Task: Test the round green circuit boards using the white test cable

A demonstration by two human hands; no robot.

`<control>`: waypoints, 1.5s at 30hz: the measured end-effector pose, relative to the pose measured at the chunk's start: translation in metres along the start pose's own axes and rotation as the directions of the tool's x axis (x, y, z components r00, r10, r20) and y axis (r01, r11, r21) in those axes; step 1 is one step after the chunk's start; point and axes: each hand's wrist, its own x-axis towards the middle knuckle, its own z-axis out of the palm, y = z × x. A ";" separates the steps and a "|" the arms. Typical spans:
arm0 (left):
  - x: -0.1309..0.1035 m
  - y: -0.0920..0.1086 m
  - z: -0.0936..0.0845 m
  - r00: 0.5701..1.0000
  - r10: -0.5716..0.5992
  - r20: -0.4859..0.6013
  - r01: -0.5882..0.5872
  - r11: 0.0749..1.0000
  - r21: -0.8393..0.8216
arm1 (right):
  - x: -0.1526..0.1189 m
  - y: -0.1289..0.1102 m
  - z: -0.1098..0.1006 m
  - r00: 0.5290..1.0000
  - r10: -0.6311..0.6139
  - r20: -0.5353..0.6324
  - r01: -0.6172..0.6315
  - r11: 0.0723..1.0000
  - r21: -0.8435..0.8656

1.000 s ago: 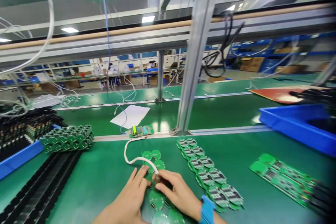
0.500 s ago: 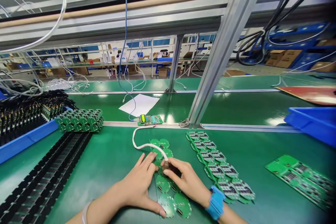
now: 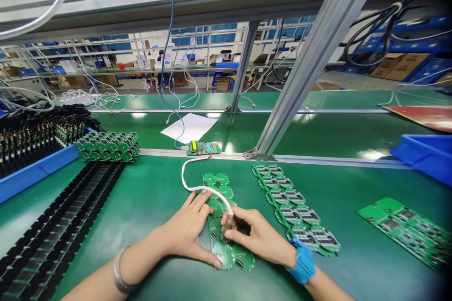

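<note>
A panel of round green circuit boards (image 3: pixel 223 255) lies flat on the bench in front of me, its boards joined in two columns. My left hand (image 3: pixel 189 228) rests along the panel's left side with fingers spread, the thumb touching the nearest left board. Between the thumb and fingers of my right hand (image 3: pixel 259 236) is a brownish test probe (image 3: pixel 228 228), pressed down over the second row from the near end. A white cable (image 3: pixel 201 193) runs from it to a small tester board (image 3: pixel 203 148) with a lit yellow-green screen. The probe's tip is hidden.
At right lie another panel of round boards (image 3: pixel 291 214) and a rectangular board panel (image 3: pixel 402 230). A blue bin (image 3: pixel 423 155) stands behind. On the left are stacked round boards (image 3: pixel 108 146), a black slotted rack (image 3: pixel 70 225) and a blue tray (image 3: pixel 38 172). A metal post (image 3: pixel 300 80) rises behind.
My right hand has moved the probe toward me along the panel, about one row. My left hand stays at the panel's side. The whole view has tilted down a little.
</note>
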 end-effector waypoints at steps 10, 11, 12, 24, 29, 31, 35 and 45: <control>0.000 -0.001 0.002 1.000 0.012 -0.025 -0.012 1.000 0.003 | -0.003 -0.003 -0.004 0.999 -0.028 0.045 0.031 0.997 -0.075; 0.000 -0.001 0.002 1.000 0.011 -0.027 -0.011 1.000 0.008 | -0.003 -0.003 -0.004 0.998 -0.025 0.049 0.029 0.997 -0.077; 0.000 -0.001 0.002 1.000 0.011 -0.029 -0.010 1.000 0.010 | -0.003 -0.003 -0.005 0.998 -0.023 0.052 0.027 0.997 -0.078; 0.003 0.002 -0.003 1.000 0.017 -0.018 -0.017 1.000 0.011 | -0.006 -0.012 -0.002 0.985 -0.118 0.126 0.140 0.974 -0.179; 0.002 0.002 -0.003 0.999 0.027 0.018 -0.028 0.998 0.064 | -0.005 -0.011 -0.002 0.986 -0.118 0.114 0.136 0.976 -0.168; 0.001 0.002 -0.002 0.999 0.033 0.026 -0.034 0.996 0.077 | -0.005 -0.011 -0.001 0.987 -0.119 0.110 0.136 0.977 -0.164; 0.000 0.001 -0.002 0.998 0.056 0.030 -0.059 0.994 0.091 | -0.005 -0.009 -0.001 0.986 -0.122 0.113 0.139 0.978 -0.153; -0.002 0.000 0.002 0.997 0.061 0.041 -0.064 0.995 0.072 | -0.004 -0.005 0.001 0.987 -0.116 0.111 0.133 0.978 -0.159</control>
